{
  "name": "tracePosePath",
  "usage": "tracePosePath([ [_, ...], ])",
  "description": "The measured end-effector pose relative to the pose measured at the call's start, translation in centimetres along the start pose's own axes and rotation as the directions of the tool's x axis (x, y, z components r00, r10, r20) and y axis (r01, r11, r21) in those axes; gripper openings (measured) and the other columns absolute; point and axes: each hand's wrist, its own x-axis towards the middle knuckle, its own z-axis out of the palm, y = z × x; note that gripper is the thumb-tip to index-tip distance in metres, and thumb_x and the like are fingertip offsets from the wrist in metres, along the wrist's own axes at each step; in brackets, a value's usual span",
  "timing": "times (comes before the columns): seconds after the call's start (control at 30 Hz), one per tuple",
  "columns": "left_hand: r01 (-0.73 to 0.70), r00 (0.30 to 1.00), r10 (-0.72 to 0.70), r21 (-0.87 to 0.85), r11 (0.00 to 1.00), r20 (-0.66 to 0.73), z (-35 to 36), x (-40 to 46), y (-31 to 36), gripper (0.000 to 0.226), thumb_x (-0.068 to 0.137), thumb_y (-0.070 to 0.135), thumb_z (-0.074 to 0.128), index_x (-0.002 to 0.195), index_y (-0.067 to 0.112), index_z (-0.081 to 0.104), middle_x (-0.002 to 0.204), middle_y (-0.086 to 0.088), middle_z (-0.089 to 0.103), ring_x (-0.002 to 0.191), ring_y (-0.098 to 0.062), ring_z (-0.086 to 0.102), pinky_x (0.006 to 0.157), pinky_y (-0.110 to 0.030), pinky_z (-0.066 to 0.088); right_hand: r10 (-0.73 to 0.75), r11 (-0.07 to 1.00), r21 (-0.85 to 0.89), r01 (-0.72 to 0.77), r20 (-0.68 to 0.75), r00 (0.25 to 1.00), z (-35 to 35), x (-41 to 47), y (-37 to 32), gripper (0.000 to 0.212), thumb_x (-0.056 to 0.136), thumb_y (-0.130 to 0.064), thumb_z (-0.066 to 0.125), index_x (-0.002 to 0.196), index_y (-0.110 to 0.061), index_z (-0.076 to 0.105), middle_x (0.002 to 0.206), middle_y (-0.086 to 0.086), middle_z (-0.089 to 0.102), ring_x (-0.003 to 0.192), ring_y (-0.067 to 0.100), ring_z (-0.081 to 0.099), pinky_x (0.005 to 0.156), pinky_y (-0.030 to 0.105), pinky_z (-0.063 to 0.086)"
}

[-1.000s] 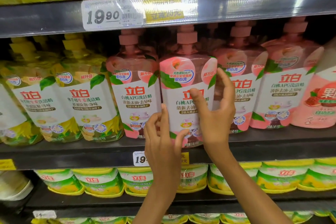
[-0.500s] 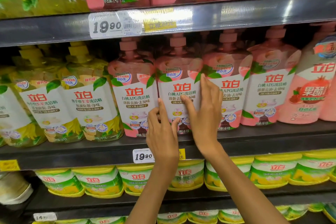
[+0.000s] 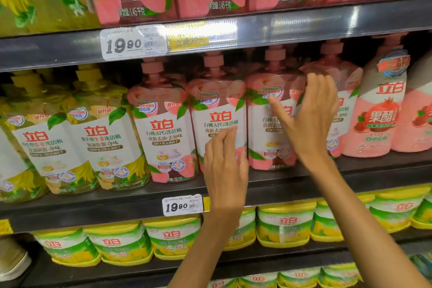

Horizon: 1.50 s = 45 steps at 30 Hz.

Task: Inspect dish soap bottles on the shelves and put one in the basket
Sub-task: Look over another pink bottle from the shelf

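The right hand curls loosely over the front of a pink peach bottle, thumb spread, though whether it truly grasps cannot be told. The left hand lies relaxed, fingers bent against the neighbouring pink bottle, holding nothing. Both bottles stand on the middle shelf (no basket shows). Inspection seems underway; next, a firm two-sided grasp and a forward pull.

Both arms reach up and forward from the bottom of the view, bare forearms angled in toward each other. The left hand is lower, back of the hand facing the camera, fingers loosely bent. The right hand sits higher, thumb spread out to the left, fingers curled at the top.
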Motion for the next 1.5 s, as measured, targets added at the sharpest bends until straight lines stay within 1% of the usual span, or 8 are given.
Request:
tracePosePath([
  [0.13,0.009,0.998,-0.020,0.191,0.982,0.055,1.7,-0.3,1.7,0.065,0.077,0.022,0.077,0.134,0.005,0.050,0.127,-0.015,0.055,0.111,-0.032,0.056,0.091,-0.044,0.050,-0.081,0.990,-0.105,0.091,0.099,0.992,0.4,2.6,1.0,0.071,0.071,-0.077,0.051,0.069,-0.006,0.044,0.070,0.022,0.056,0.084,0.039,0.055,0.098,0.050,0.021],
  [0.3,0.105,0.994,-0.104,0.236,0.966,-0.020,4.2,0.6,3.4,0.066,0.081,0.033,0.072,0.136,0.007,0.049,0.117,-0.021,0.054,0.096,-0.034,0.054,0.083,-0.046,0.050,-0.197,0.980,-0.030,0.198,0.037,0.980,0.3,3.5,2.6,0.066,0.064,-0.076,0.053,0.064,-0.013,0.034,0.054,0.013,0.046,0.060,0.028,0.045,0.078,0.043,0.022],
  [0.47,0.207,0.977,-0.211,-0.089,0.974,-0.038,6.1,0.1,5.0,0.077,0.083,0.028,0.072,0.145,0.005,0.032,0.139,-0.021,0.035,0.116,-0.012,0.028,0.102,-0.039,0.037,-0.234,0.969,0.098,0.228,0.053,0.971,-0.2,3.7,2.9,0.069,0.062,-0.075,0.054,0.071,-0.007,0.045,0.064,0.006,0.037,0.064,0.023,0.036,0.074,0.043,0.027],
  [0.6,0.225,0.971,-0.239,-0.404,0.887,0.016,6.2,-1.1,5.2,0.074,0.088,0.034,0.060,0.149,0.017,0.021,0.150,0.004,0.020,0.135,0.012,0.016,0.113,-0.013,0.019,-0.256,0.941,0.228,0.249,-0.002,0.967,-0.7,3.7,3.2,0.083,0.058,-0.078,0.064,0.082,0.001,0.052,0.073,0.012,0.045,0.070,0.024,0.037,0.071,0.037,0.025],
  [0.77,0.304,0.941,-0.332,-0.577,0.758,0.060,6.3,-2.0,6.3,0.066,0.089,0.028,0.057,0.146,0.033,0.023,0.156,0.012,0.023,0.144,-0.003,0.020,0.116,-0.043,0.028,-0.254,0.852,0.488,0.190,0.067,0.965,-1.3,3.1,3.3,0.078,0.065,-0.051,0.081,0.106,0.008,0.052,0.098,0.016,0.044,0.088,0.017,0.038,0.074,0.036,0.043],
  [0.97,0.344,0.925,-0.367,-0.621,0.704,0.097,4.9,-1.9,6.0,0.062,0.090,0.026,0.061,0.145,0.028,0.032,0.151,0.009,0.037,0.139,-0.008,0.035,0.111,-0.045,0.037,-0.176,0.767,0.640,0.042,0.147,0.973,-1.4,2.9,3.0,0.069,0.067,-0.032,0.086,0.113,0.005,0.049,0.105,0.006,0.034,0.079,0.000,0.031,0.074,0.003,0.035],
  [1.2,0.340,0.932,-0.346,-0.589,0.733,0.107,3.4,-3.0,5.5,0.062,0.087,0.031,0.063,0.144,0.029,0.039,0.141,0.005,0.050,0.131,-0.015,0.047,0.103,-0.045,0.046,-0.161,0.746,0.665,0.031,0.135,0.978,-2.5,2.3,3.0,0.071,0.066,-0.040,0.085,0.119,-0.005,0.054,0.113,0.003,0.040,0.097,-0.003,0.040,0.085,0.000,0.032],
  [1.5,0.425,0.905,-0.371,-0.500,0.754,0.210,3.2,-1.8,4.8,0.058,0.085,0.024,0.069,0.135,0.032,0.040,0.129,0.007,0.043,0.121,-0.007,0.049,0.099,-0.020,0.045,-0.116,0.661,0.737,-0.142,0.287,0.951,-2.4,0.3,3.3,0.075,0.075,-0.053,0.073,0.137,-0.042,0.031,0.139,-0.022,0.034,0.123,-0.021,0.029,0.097,-0.001,0.027],
])
